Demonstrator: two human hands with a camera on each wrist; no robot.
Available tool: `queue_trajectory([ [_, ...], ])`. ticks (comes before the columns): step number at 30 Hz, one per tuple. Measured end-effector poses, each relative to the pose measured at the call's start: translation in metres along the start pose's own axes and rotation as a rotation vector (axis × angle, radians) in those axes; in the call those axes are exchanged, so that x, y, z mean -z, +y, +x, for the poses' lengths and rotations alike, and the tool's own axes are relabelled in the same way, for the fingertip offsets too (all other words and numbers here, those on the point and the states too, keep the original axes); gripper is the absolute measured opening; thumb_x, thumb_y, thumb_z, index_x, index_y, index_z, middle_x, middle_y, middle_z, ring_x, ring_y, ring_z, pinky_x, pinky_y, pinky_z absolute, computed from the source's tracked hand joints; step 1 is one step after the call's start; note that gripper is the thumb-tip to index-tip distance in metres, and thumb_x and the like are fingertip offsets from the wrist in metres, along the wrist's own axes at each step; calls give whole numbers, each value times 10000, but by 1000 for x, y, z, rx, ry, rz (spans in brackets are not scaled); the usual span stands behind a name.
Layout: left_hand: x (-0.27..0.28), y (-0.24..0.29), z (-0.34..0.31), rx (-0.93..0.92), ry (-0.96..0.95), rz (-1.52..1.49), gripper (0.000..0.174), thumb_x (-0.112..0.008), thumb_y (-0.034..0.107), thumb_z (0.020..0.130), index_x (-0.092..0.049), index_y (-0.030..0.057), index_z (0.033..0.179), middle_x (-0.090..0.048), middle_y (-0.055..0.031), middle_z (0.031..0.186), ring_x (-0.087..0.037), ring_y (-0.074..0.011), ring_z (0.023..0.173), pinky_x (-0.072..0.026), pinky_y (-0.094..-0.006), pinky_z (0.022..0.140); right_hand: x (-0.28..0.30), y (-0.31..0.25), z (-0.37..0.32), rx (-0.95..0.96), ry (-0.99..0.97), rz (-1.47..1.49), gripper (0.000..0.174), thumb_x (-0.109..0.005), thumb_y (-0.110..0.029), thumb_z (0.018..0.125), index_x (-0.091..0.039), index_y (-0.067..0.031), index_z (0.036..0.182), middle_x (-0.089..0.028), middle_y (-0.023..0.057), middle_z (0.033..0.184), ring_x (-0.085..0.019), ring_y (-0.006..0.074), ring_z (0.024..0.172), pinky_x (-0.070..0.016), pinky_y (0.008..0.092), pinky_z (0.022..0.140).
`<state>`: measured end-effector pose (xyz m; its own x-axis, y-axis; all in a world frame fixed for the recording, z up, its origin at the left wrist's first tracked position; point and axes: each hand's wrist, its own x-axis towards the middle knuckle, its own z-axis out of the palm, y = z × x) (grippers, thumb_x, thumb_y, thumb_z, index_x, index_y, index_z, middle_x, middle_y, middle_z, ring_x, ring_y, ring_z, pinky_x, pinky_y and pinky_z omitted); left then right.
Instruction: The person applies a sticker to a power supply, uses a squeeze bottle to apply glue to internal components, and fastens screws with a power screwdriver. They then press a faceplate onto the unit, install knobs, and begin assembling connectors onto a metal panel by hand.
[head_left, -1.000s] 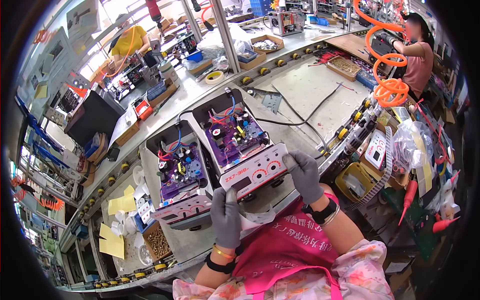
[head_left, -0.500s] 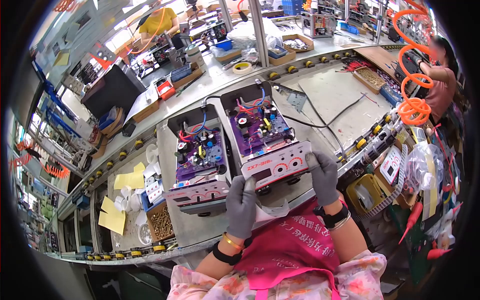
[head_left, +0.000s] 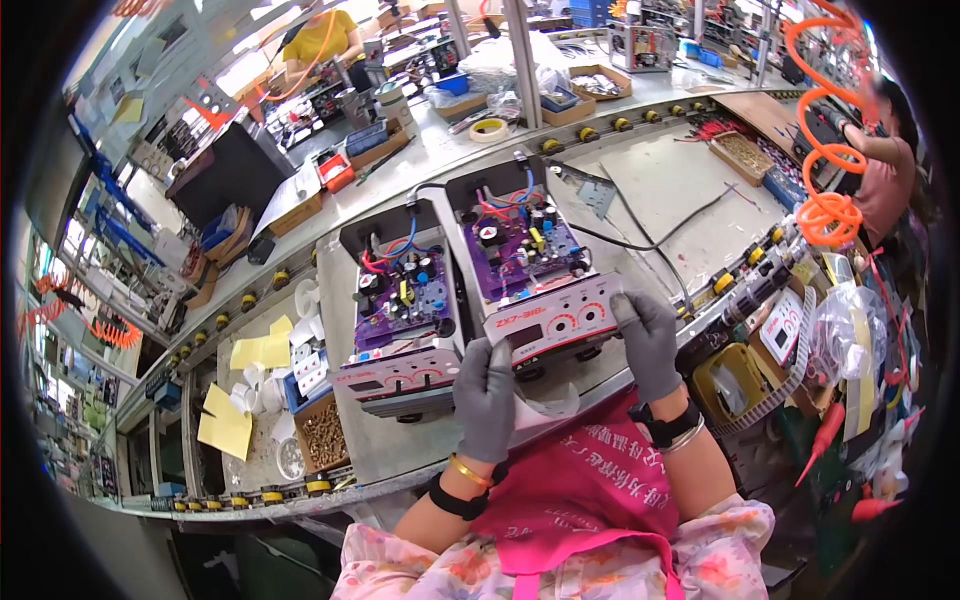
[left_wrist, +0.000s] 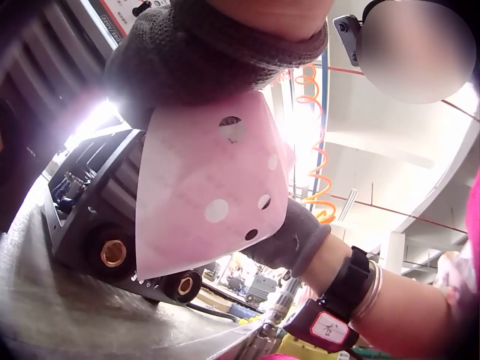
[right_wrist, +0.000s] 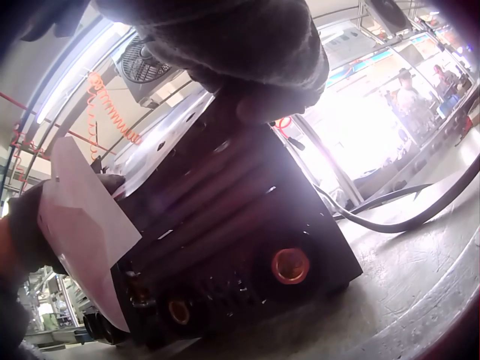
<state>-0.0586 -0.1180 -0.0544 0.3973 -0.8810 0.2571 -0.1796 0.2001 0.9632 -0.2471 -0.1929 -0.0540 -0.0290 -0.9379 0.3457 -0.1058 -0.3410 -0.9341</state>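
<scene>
Gloved, my left hand (head_left: 484,400) and right hand (head_left: 651,348) pinch the printed label (head_left: 548,325) by opposite ends, fronting the open machine (head_left: 516,240); probably light, thin and easily creased, I'd hold only its edges.

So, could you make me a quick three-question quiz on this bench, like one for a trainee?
1. What colour are the component-covered circuit boards in the two boxy, open-topped black cases? A yellow, B purple, C orange.
2. True or false: the grey-gloved left hand and grey-gloved right hand are at opposite ends of one white front panel with red lettering.
3. Fill in: the thin, pale pinkish sheet by the left hand has several ____ holes.

Key: 1 B; 2 true; 3 round.
</scene>
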Motion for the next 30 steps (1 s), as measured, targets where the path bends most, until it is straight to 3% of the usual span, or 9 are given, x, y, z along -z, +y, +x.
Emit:
queue_trajectory([
  [6,-3,2,0,-26,35,13,178,-530,171,961,-572,0,935,-496,14,743,-400,-57,704,-381,-223,611,1,3,2,-44,-19,40,224,-597,-173,914,-653,44,922,-627,65,695,-531,69,641,-452,261,581],
  [11,-2,3,2,-16,22,17,180,-531,178,964,-579,10,926,-500,32,722,-400,-52,679,-377,-223,592,4,7,9,-22,-47,-39,246,-636,-194,880,-660,50,862,-608,138,651,-526,72,616,-444,273,559],
  [14,-3,-3,3,-45,53,35,185,-539,181,960,-584,8,913,-513,31,734,-404,-55,677,-377,-227,585,5,16,15,51,-62,-37,236,-651,-198,856,-666,37,851,-613,166,657,-567,143,572,-446,300,550],
  [17,-3,-6,4,-112,67,57,195,-552,191,952,-586,4,903,-515,20,718,-402,-58,663,-380,-235,577,11,3,19,185,-70,-343,308,-678,-297,834,-659,4,773,-611,168,650,-591,259,551,-447,352,530],
  [20,2,-4,4,-31,31,117,199,-570,205,939,-592,8,916,-486,-18,672,-395,-57,659,-385,-249,573,14,-9,26,283,-111,-625,480,-666,-490,804,-620,-33,667,-601,158,634,-580,333,564,-445,400,521],
  [21,0,-3,6,-137,75,221,204,-572,207,929,-574,10,874,-489,-69,629,-425,-116,581,-389,-278,547,14,-14,28,276,-129,-699,523,-646,-546,789,-611,-43,647,-604,156,637,-588,326,570,-447,404,522],
  [24,5,15,8,-218,40,471,236,-572,224,921,-550,17,812,-556,-139,636,-528,-250,533,-428,-345,531,16,-25,32,199,-194,-908,622,-592,-675,753,-606,-68,617,-609,154,644,-609,313,589,-453,415,527],
  [27,12,31,12,-272,-25,827,264,-574,260,910,-544,35,775,-609,-179,685,-581,-374,597,-458,-423,535,19,-26,33,83,-252,-991,637,-564,-700,753,-641,-77,648,-613,162,646,-622,319,610,-464,422,542],
  [30,15,45,14,-223,-101,1054,274,-571,309,901,-580,61,784,-612,-191,693,-618,-382,665,-475,-466,558,19,-5,26,113,-228,-952,600,-563,-657,780,-663,-74,684,-622,169,652,-634,330,631,-481,433,564],
])
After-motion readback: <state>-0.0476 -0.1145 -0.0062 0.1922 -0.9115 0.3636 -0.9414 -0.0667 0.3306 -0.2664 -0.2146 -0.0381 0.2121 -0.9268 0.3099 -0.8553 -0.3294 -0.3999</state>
